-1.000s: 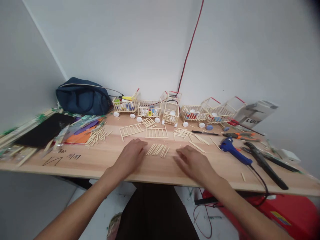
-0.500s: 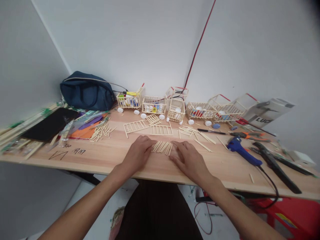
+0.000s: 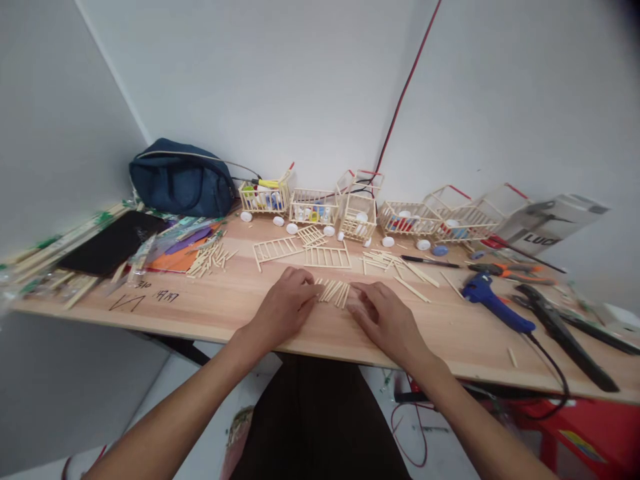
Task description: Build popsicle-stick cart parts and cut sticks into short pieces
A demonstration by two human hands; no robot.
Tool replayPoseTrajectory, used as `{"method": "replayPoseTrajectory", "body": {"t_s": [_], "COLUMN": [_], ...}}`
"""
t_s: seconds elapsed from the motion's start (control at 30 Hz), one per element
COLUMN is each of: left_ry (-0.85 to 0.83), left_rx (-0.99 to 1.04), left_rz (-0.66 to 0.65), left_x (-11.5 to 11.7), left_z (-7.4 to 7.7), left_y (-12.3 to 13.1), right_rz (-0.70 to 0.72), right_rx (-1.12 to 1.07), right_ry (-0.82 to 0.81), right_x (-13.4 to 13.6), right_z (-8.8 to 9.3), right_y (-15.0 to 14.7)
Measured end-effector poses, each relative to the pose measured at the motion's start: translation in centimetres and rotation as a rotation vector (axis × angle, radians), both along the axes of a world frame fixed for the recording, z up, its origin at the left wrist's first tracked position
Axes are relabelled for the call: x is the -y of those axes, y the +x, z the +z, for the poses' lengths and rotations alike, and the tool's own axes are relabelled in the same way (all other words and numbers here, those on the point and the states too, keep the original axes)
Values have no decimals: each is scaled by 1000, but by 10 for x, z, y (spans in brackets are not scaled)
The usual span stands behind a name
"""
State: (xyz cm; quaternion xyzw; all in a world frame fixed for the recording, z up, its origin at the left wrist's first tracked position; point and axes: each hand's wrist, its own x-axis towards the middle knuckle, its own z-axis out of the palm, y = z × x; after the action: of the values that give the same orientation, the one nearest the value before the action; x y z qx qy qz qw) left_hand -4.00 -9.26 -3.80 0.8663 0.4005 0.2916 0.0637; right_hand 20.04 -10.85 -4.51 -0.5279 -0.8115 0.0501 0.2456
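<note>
A row of short wooden sticks point(image 3: 334, 292) lies slanted side by side on the table between my two hands. My left hand point(image 3: 289, 300) rests at the row's left end, its fingertips against the sticks there. From the right, my right hand point(image 3: 384, 319) meets the other end with its index finger, the thumb spread below. Neither hand grips anything; the fingers of both are loosely bent and apart. Just behind the row are ladder-like stick frames point(image 3: 327, 257). A loose heap of sticks point(image 3: 383, 260) lies behind my right hand.
Several small stick carts point(image 3: 314, 208) stand along the wall. To the right lie a blue glue gun point(image 3: 495, 303), orange-handled pliers point(image 3: 515, 272) and a black-handled tool point(image 3: 565, 340). At left are a blue bag point(image 3: 183, 177), a black tablet-like slab point(image 3: 107, 243) and cut sticks point(image 3: 207, 259).
The view has shifted slightly, so everything sits a little further right. My hands have drawn slightly closer together, and the sticks between them look more tightly packed.
</note>
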Motion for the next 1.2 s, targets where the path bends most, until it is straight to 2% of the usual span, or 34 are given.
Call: {"method": "replayPoseTrajectory", "body": {"t_s": [0.23, 0.63, 0.9, 1.2], "left_ry": [50, 46, 101, 109], "left_rx": [-121, -62, -182, -166], "left_rz": [-36, -37, -54, -55], "left_x": [1, 1, 4, 3], "left_z": [3, 2, 7, 5], "left_y": [1, 1, 3, 3], "right_rz": [2, 4, 4, -4], "right_rx": [-23, -57, -61, -54], "right_ry": [3, 7, 4, 18], "right_x": [1, 1, 0, 1], "right_z": [1, 0, 2, 1], "right_y": [-1, 0, -1, 0]}}
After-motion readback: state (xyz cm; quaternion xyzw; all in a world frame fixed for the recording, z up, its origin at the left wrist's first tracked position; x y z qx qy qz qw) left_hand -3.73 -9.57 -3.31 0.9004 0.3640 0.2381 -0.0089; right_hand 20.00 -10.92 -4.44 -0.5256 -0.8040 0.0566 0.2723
